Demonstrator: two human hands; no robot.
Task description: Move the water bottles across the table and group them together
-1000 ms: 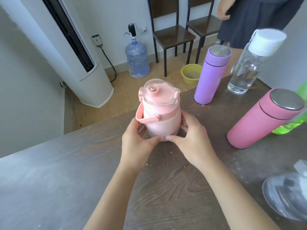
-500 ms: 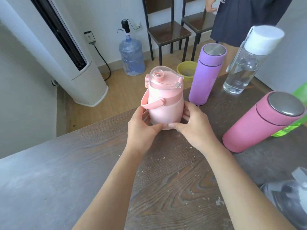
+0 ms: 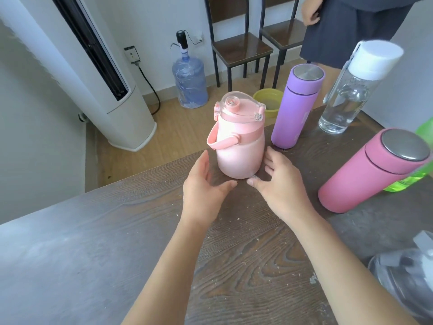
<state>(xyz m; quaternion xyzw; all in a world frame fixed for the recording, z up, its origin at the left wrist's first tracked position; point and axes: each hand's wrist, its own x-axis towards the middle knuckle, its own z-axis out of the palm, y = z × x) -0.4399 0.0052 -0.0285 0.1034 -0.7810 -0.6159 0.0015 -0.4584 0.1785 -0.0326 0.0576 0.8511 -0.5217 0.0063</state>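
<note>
A squat pale pink bottle (image 3: 239,146) with a clear lid and a side handle stands upright near the far edge of the dark wooden table (image 3: 234,266). My left hand (image 3: 206,186) is open just left of its base, and my right hand (image 3: 281,184) is open just right of it; neither grips it. To its right stand a purple flask (image 3: 295,106), a clear bottle with a white cap (image 3: 353,95), a darker pink flask (image 3: 375,170) and a green bottle (image 3: 419,177) half hidden behind that flask.
A clear, blurred bottle (image 3: 407,277) sits at the near right edge. Beyond the table are a white floor-standing air conditioner (image 3: 98,73), a blue water jug (image 3: 189,83), a yellow basin (image 3: 267,100), two chairs (image 3: 241,48) and a standing person (image 3: 346,26).
Both hands carried the pale pink bottle a little right toward the purple flask, set it down, and have now let go, fingers spread apart beside it.
</note>
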